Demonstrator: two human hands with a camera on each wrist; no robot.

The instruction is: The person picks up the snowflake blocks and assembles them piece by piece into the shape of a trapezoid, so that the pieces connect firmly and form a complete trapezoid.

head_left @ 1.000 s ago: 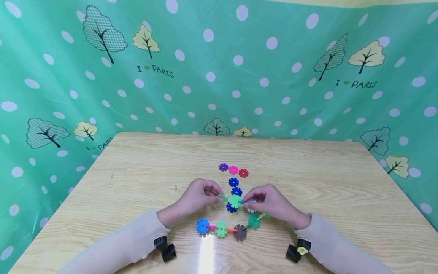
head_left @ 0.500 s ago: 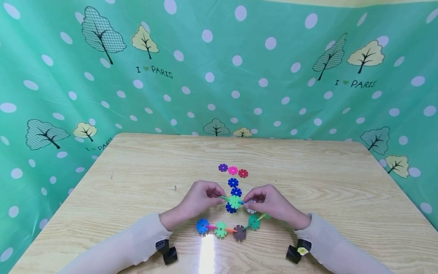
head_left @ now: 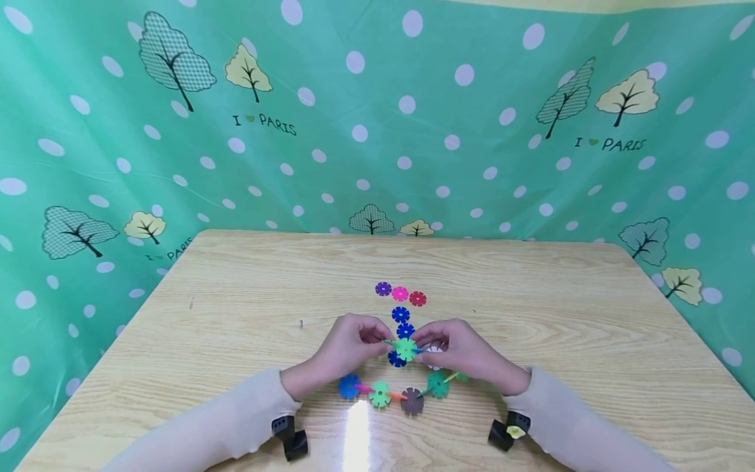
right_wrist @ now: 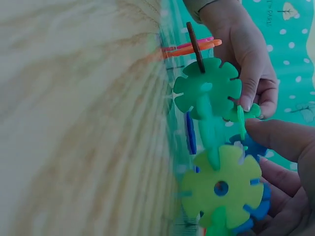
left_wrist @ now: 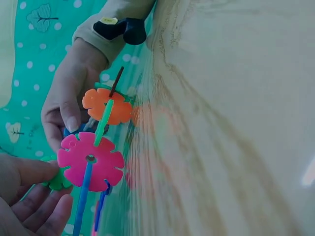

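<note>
My left hand (head_left: pixel 348 344) pinches a green notched disc (left_wrist: pixel 59 181), seen nearly edge-on from the head. Facing it, my right hand (head_left: pixel 463 347) pinches a blue notched disc (right_wrist: pixel 252 146) by its edge. Between them is a light green disc (head_left: pixel 406 349), joined to the blue one. The left hand's disc meets the light green disc's other side; whether their notches are locked cannot be told. Just below the hands lies a chain of interlocked discs, with a blue disc (head_left: pixel 349 386) at its left end and a brown disc (head_left: pixel 412 400) lowest.
Loose purple (head_left: pixel 383 288), pink (head_left: pixel 400 294) and red discs (head_left: pixel 417 299) lie in a row beyond the hands. Several dark blue discs (head_left: pixel 400 314) run toward me from there. Beside the right fingers is a white disc (head_left: pixel 434 358), partly covered. A polka-dot cloth hangs behind the table (head_left: pixel 236 282).
My left hand has moved to the right, bringing its green disc up against the light green one. The right hand has shifted slightly left, its fingers closer to the light green disc.
</note>
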